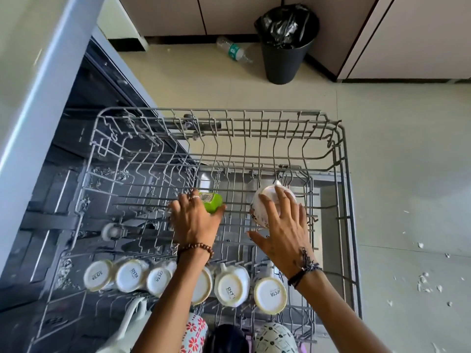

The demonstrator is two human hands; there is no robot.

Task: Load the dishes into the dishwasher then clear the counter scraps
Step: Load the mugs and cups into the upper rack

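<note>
Pale kitchen floor (407, 149) runs under the pulled-out dishwasher rack (342, 138), with cabinets along the far wall; loading looks well under way but not finished. Left hand (195, 220) grips a green cup (212, 202), fingers curled round it, lowering it among the middle tines; right hand (283, 225) rests with spread, fairly straight fingers on a white bowl (267, 200) that sits upside down and tilted against the wires at the right of the rack, so it seems to be steadying the bowl rather than clasping it. Nearer the camera a row of white mugs (230, 287) already stands inverted across the rack, and patterned cups (195, 332) show at its near edge; much of the middle and far rack holds nothing yet. Beyond the rack a black bin (284, 59) stands with a plastic bottle (233, 50) lying just beside it; white scraps (424, 280) lie scattered on the floor to the right. No counter is in view, so how much scrap-clearing remains cannot be judged; I take that step as still ahead.
</note>
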